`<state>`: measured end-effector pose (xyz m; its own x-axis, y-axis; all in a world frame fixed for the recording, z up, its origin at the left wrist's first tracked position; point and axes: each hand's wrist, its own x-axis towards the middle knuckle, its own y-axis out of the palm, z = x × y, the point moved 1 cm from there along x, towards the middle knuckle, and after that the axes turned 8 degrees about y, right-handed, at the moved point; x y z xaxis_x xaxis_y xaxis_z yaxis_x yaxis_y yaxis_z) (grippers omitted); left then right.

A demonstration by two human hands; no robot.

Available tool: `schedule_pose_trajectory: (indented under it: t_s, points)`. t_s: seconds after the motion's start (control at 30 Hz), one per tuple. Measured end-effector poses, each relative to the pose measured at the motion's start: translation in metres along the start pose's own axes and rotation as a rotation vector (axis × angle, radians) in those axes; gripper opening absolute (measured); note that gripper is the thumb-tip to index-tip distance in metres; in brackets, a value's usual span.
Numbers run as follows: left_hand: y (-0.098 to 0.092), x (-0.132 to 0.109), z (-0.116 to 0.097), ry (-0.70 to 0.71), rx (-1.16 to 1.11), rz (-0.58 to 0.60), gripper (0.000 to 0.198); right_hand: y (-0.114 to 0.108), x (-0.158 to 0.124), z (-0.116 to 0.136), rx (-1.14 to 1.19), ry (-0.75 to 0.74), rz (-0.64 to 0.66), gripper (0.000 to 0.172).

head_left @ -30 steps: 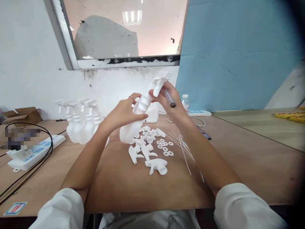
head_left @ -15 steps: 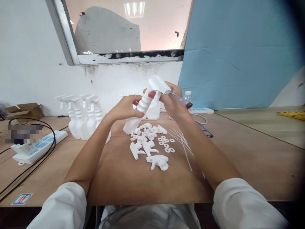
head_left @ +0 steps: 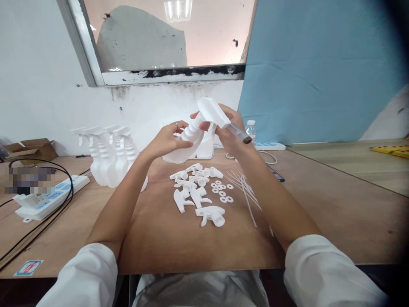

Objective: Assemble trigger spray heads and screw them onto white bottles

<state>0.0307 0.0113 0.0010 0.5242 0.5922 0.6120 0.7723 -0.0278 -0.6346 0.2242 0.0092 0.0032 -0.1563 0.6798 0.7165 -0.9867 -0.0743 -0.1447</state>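
A white spray bottle is held tilted above the table, its base toward the lower left. My left hand is closed around its ribbed neck. At the top, my right hand grips the white trigger sprayer head, fingers behind it and thumb near the collar. A clear rod with a dark end sticks out past the nozzle beside my right hand; what holds it is hidden. Below lie several loose white trigger heads, small white ring washers and thin white tubes.
Several spray bottles with trigger heads stand at the left, near a power strip with black cables. A cardboard box sits at the back left. Behind my right hand are a clear bottle, another power strip and a phone.
The spray bottle has tipped closer to level, its base rising off to the left. My left hand has shifted slightly left with it. My right hand stays on the head.
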Motion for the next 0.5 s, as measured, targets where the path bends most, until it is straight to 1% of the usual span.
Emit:
schedule_pose_trajectory:
  t_s: [0.07, 0.17, 0.27, 0.33, 0.4, 0.43, 0.5]
  points:
    - [-0.004, 0.001, 0.000, 0.017, -0.048, 0.027, 0.041, -0.003, 0.000, 0.003, 0.046, -0.027, 0.050, 0.040]
    - [-0.007, 0.001, -0.001, 0.048, -0.159, 0.086, 0.045, -0.009, 0.000, 0.005, 0.090, -0.040, 0.108, 0.043]
    - [-0.004, 0.000, -0.006, 0.061, -0.285, 0.149, 0.052, -0.017, 0.000, 0.005, 0.057, 0.002, 0.154, 0.057]
    - [0.000, -0.005, -0.011, 0.026, -0.368, 0.232, 0.055, -0.023, -0.001, 0.005, 0.021, 0.021, 0.170, 0.062]
    - [0.004, -0.011, -0.015, -0.038, -0.450, 0.304, 0.058, -0.030, -0.003, 0.010, 0.008, -0.008, 0.101, 0.056]
    - [0.005, -0.014, -0.016, -0.062, -0.476, 0.317, 0.060, -0.034, -0.004, 0.015, 0.012, -0.039, 0.048, 0.054]
    - [0.005, -0.017, -0.014, -0.065, -0.470, 0.294, 0.068, -0.042, -0.006, 0.030, 0.030, -0.119, -0.044, 0.059]
